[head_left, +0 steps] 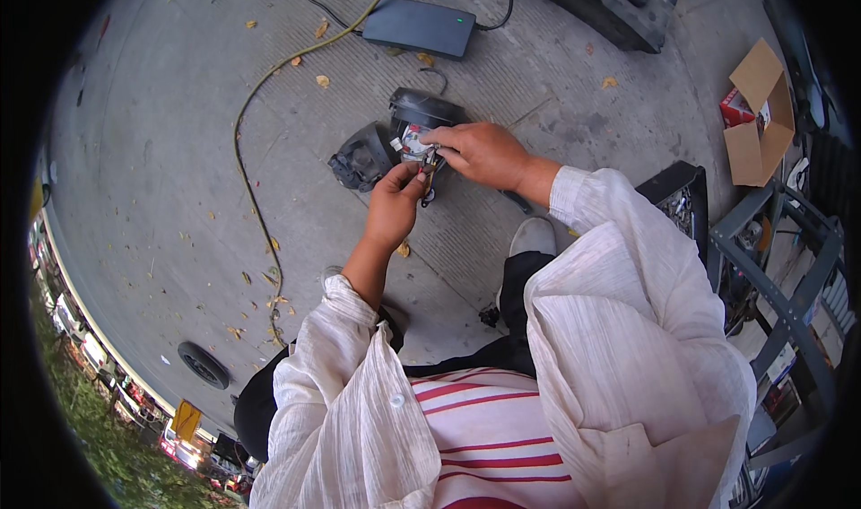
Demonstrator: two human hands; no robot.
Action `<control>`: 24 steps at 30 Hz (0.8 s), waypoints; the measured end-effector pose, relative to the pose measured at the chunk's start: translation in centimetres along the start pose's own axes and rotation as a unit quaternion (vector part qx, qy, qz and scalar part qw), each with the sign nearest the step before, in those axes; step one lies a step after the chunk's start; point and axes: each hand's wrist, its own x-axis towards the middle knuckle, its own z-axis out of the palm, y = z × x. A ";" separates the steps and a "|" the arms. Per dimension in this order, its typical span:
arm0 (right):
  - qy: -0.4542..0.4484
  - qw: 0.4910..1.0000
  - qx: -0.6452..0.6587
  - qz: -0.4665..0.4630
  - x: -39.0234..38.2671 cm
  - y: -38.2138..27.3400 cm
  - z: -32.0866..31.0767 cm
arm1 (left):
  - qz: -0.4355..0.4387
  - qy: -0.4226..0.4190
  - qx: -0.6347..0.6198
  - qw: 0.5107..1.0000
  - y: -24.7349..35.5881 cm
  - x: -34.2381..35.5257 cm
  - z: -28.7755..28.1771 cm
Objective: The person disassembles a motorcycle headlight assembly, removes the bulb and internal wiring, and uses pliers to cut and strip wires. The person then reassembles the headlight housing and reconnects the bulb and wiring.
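Observation:
Between both hands, in the middle of the head view, is a small bundle of coloured wires with connectors. My left hand pinches its lower part between thumb and fingertips. From the right, my right hand has its thumb and fingers closed on the upper part. Right behind the fingers shows a pale piece with red and blue print. A black rounded housing lies just beyond it on the ground. Left of that rests a second black plastic part. The fingers hide some of the wires.
Farther off lies a dark power adapter with a green light and cables. A yellowish cable curves along the left ground. At right stand an open cardboard box, a black tray of small metal parts and a metal frame.

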 end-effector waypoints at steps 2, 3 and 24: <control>-0.017 1.000 0.001 0.004 0.2 -0.2 0.1 | 0.002 -0.009 0.013 1.000 0.2 -0.1 0.1; -0.031 0.999 -0.009 -0.001 0.2 0.1 0.5 | -0.002 -0.007 0.009 1.000 0.2 -0.2 0.4; -0.025 0.997 -0.043 -0.058 0.6 0.4 0.2 | -0.004 0.001 0.052 0.999 0.7 -0.2 0.6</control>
